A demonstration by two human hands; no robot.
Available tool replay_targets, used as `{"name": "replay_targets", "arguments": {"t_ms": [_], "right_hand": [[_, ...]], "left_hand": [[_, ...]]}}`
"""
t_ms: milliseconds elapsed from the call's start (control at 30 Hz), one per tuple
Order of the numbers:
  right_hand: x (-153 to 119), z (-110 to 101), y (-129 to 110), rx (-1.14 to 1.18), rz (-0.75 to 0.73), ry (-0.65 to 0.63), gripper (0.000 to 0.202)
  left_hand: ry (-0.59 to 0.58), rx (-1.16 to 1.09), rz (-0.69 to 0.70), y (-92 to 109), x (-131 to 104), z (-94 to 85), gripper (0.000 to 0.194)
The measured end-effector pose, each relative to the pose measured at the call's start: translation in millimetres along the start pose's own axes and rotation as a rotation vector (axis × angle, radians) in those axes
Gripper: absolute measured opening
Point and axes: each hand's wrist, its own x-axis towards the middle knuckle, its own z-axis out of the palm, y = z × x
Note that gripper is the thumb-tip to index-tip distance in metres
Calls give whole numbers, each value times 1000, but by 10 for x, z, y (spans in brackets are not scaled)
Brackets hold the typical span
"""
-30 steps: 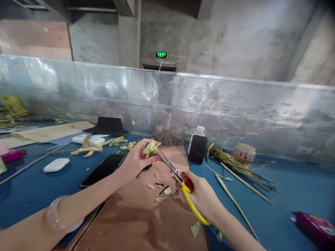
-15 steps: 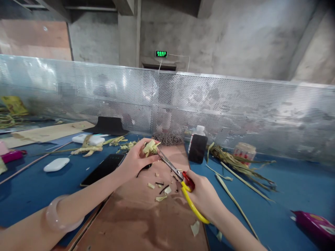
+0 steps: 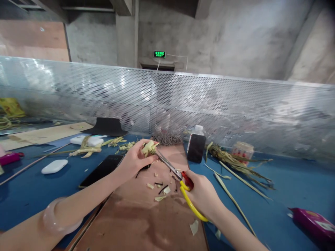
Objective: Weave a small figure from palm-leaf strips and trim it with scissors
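Note:
Above the far part of a brown board (image 3: pixel 146 223), my left hand (image 3: pixel 136 157) pinches a small pale yellow-green bundle of folded plant strips (image 3: pixel 149 148). My right hand (image 3: pixel 202 191) grips a pair of scissors (image 3: pixel 170 165) with yellow and red handles. The scissor blades point up and left, their tips at the right side of the bundle. Whether they touch it I cannot tell. Below the hands, pale offcuts (image 3: pixel 166 190) and thin dark bits lie scattered on the board.
Left of the board lie a black phone (image 3: pixel 101 170) and a white earphone case (image 3: pixel 54 166) on the blue table (image 3: pixel 23 202). To the right are a bottle (image 3: pixel 196 146), dried leaf strips (image 3: pixel 235 160), a jar (image 3: pixel 243 151) and a purple packet (image 3: pixel 311 221). A perforated metal screen (image 3: pixel 222 101) stands behind.
The whole view has shifted slightly, so things sit a little further left. Both hands keep nearly the same pose, with the scissor tips still at the bundle.

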Motion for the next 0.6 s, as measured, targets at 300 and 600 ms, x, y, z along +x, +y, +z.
{"name": "replay_targets", "arguments": {"t_ms": [300,600], "right_hand": [[-22,-21,-31,-43,34,-28,16],[-46,-47,-70,-74,30,-41,18]], "left_hand": [[-5,-53,-21,-42,7,0,36],[-28,21,-37,-23,-21,10,35]]}}
